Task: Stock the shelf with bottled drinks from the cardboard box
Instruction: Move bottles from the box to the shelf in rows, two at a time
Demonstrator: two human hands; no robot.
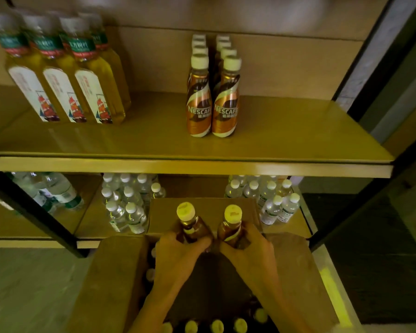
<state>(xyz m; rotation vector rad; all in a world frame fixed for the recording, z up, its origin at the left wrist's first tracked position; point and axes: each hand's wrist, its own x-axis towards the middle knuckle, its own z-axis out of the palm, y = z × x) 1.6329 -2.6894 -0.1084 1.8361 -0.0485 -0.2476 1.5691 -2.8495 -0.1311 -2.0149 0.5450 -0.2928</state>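
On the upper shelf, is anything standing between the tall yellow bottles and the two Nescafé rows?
Nothing: the head view shows bare shelf board between the tall yellow bottles and the Nescafé rows.

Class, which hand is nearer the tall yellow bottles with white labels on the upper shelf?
Left. The left hand is below and right of the tall yellow bottles; the right hand is farther right.

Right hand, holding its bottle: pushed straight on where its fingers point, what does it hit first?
Probably the cardboard box's far flap, standing just beyond the right hand and its bottle. Past that flap are the water bottles. One view only, so the gap to the flap is unclear.
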